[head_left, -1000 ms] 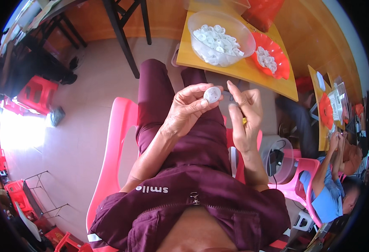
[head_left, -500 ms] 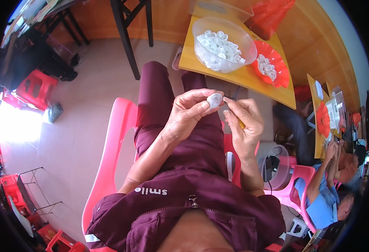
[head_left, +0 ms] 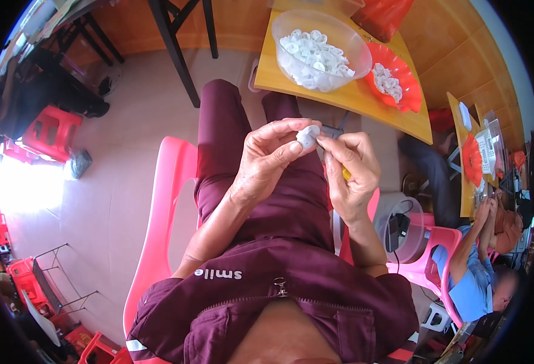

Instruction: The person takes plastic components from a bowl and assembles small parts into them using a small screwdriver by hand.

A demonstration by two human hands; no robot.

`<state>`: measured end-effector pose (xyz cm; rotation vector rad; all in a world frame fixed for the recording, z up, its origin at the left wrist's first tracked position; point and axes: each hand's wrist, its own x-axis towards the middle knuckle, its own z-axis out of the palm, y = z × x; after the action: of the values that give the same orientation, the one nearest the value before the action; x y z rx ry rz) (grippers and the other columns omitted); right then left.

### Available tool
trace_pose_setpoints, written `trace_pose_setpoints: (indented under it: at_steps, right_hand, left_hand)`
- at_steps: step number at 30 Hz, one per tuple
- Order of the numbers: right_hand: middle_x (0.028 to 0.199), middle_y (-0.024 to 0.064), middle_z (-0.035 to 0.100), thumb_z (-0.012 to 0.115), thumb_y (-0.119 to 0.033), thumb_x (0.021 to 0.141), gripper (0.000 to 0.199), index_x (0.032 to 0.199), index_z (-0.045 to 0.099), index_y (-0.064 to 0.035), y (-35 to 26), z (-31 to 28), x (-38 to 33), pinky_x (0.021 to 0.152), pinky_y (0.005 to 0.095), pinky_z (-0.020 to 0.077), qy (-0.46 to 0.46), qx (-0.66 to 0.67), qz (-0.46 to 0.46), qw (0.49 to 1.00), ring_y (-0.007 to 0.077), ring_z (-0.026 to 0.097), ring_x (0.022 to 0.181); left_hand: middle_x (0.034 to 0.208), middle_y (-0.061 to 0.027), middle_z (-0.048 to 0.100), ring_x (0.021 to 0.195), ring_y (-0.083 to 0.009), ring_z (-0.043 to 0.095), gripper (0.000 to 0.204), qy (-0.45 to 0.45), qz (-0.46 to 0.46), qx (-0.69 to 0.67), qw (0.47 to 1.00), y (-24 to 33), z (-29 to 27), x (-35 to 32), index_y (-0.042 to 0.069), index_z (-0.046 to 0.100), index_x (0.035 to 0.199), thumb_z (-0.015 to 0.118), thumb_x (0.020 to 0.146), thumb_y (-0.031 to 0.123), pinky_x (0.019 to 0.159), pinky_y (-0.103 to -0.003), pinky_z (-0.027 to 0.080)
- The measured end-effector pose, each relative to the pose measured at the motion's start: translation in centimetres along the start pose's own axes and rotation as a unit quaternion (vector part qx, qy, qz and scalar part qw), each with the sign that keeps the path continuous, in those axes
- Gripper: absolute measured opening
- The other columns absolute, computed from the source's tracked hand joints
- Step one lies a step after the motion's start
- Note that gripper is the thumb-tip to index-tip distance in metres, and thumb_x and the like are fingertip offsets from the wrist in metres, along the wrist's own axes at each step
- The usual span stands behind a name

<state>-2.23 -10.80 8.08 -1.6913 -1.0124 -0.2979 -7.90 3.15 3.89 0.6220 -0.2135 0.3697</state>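
Note:
My left hand [head_left: 264, 161] pinches a small round white plastic part [head_left: 307, 138] between thumb and fingertips, above my lap. Against its right side come the fingertips of my right hand [head_left: 353, 173]. Curled in that hand is a slim tool with a yellow handle [head_left: 346, 174]; the fingers cover most of it, and its tip cannot be made out. Beyond my knees, a large clear bowl [head_left: 288, 51] full of similar white parts stands on the yellow table [head_left: 340, 104]. Beside it, a red wavy-edged dish [head_left: 408, 85] has a smaller heap of small white pieces.
A red plastic bag [head_left: 385, 17] lies at the table's back. My pink chair [head_left: 163, 200] surrounds me. To the right are a clear tub [head_left: 421, 233] with a black device, and a person in blue [head_left: 470, 294] seated at another table. Red stools [head_left: 60, 130] stand at the left.
The white part is turned to another angle in my left fingers. My right fingertips have moved in against it. The view has shifted slightly.

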Motion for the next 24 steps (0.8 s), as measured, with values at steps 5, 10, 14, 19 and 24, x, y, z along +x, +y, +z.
trace_pose_setpoints:
  at_steps: [5, 10, 14, 19, 24]
  right_hand:
    - [0.079, 0.0042, 0.050, 0.060, 0.013, 0.076, 0.032, 0.101, 0.069, -0.0049, 0.21, 0.09, -0.03, 0.054, 0.0217, 0.0406, -0.006, 0.014, -0.001, 1.000, 0.0101, 0.048, 0.062]
    - [0.079, 0.0043, 0.050, 0.060, 0.013, 0.077, 0.031, 0.101, 0.069, -0.0048, 0.30, 0.17, -0.10, 0.055, 0.0218, 0.0412, -0.005, 0.019, -0.005, 1.000, 0.0101, 0.048, 0.063]
    - [0.080, 0.0046, 0.050, 0.061, 0.012, 0.077, 0.030, 0.101, 0.070, -0.0045, 0.44, 0.17, -0.09, 0.057, 0.0217, 0.0419, 0.013, 0.030, -0.001, 0.999, 0.0104, 0.048, 0.063]
    - [0.080, 0.0047, 0.050, 0.061, 0.011, 0.077, 0.030, 0.101, 0.070, -0.0045, 0.40, 0.18, -0.17, 0.057, 0.0216, 0.0417, 0.001, 0.028, 0.002, 1.000, 0.0106, 0.048, 0.063]
    - [0.080, 0.0047, 0.050, 0.062, 0.011, 0.077, 0.030, 0.101, 0.070, -0.0046, 0.61, 0.19, -0.33, 0.056, 0.0214, 0.0410, -0.017, 0.024, 0.002, 1.000, 0.0107, 0.048, 0.063]
  left_hand:
    - [0.119, -0.0161, 0.059, 0.110, -0.0214, 0.057, 0.032, -0.007, 0.000, -0.008, 1.000, -0.07, -0.17, 0.01, 0.001, 0.059, 0.116, 0.064, 0.084, 0.003, 0.096, -0.036, 0.048]
    - [0.120, -0.0193, 0.057, 0.113, -0.0304, 0.056, 0.031, 0.007, 0.000, 0.007, 1.000, -0.13, -0.34, -0.12, 0.003, 0.059, 0.115, 0.063, 0.084, 0.003, 0.098, -0.043, 0.047]
    - [0.120, -0.0186, 0.057, 0.114, -0.0298, 0.055, 0.031, 0.008, 0.012, 0.019, 1.000, -0.18, -0.37, -0.18, 0.003, 0.059, 0.115, 0.063, 0.084, 0.003, 0.098, -0.043, 0.047]
    - [0.117, -0.0165, 0.060, 0.110, -0.0219, 0.058, 0.033, 0.008, -0.002, -0.010, 1.000, -0.12, -0.04, -0.12, 0.001, 0.059, 0.116, 0.064, 0.084, 0.003, 0.096, -0.036, 0.048]
    - [0.117, -0.0163, 0.060, 0.110, -0.0217, 0.058, 0.033, 0.001, -0.001, -0.015, 1.000, -0.29, -0.15, -0.13, 0.002, 0.059, 0.116, 0.064, 0.084, 0.003, 0.095, -0.036, 0.048]
